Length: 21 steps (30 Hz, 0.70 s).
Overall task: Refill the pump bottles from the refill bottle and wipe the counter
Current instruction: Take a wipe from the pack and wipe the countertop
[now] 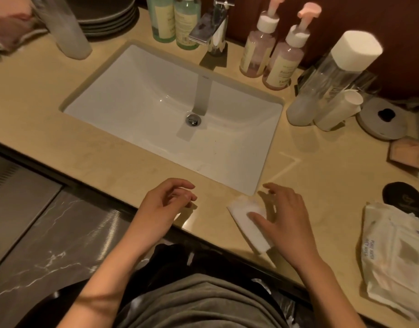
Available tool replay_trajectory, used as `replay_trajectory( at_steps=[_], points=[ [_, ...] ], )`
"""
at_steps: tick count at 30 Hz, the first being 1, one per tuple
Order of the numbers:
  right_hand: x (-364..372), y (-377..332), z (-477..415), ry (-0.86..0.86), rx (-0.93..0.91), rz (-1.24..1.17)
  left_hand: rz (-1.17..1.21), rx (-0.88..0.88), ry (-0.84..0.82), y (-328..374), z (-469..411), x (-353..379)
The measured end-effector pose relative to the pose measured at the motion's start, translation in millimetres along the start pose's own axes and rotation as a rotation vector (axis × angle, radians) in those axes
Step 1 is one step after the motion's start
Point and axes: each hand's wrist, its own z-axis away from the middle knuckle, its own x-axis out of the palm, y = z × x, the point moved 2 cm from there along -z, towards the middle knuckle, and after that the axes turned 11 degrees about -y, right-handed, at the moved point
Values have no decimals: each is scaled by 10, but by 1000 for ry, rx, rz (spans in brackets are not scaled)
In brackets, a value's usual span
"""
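A folded white wipe (247,223) lies on the beige counter (322,176) near its front edge, below the sink's right corner. My right hand (284,216) rests flat on it, fingers spread, thumb on its top. My left hand (166,204) hovers over the counter's front edge with fingers loosely curled and holds nothing. Two pink pump bottles (270,46) stand right of the faucet. Two green bottles (175,20) stand left of it. A tall clear bottle with a white cap (331,74) stands at the right.
A white sink (109,100) with a chrome faucet (211,29) fills the middle. A pack of wet wipes (393,261) lies at the right edge, a dark oval item (402,197) behind it. Stacked plates (109,17) and a frosted bottle (66,29) stand back left.
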Motion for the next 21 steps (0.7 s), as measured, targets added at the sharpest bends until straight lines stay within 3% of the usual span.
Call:
replay_trajectory(
  at_steps=[3, 5, 8, 13, 16, 21],
  points=[
    [-102, 108, 62, 188, -64, 77, -20, 2, -11, 12, -22, 12],
    [-151, 109, 146, 227, -235, 122, -26, 3, -18, 16, -42, 20],
    [-53, 36, 352, 78, -409, 315, -23, 4, -29, 9, -60, 43],
    [314, 37, 635, -183, -371, 360, -10, -4, -24, -22, -83, 52],
    [327, 74, 460, -216, -341, 382, -12, -13, -25, -45, -85, 43],
    [408, 7, 130, -359, -468, 482, -14, -18, 18, -66, -59, -24]
  ],
)
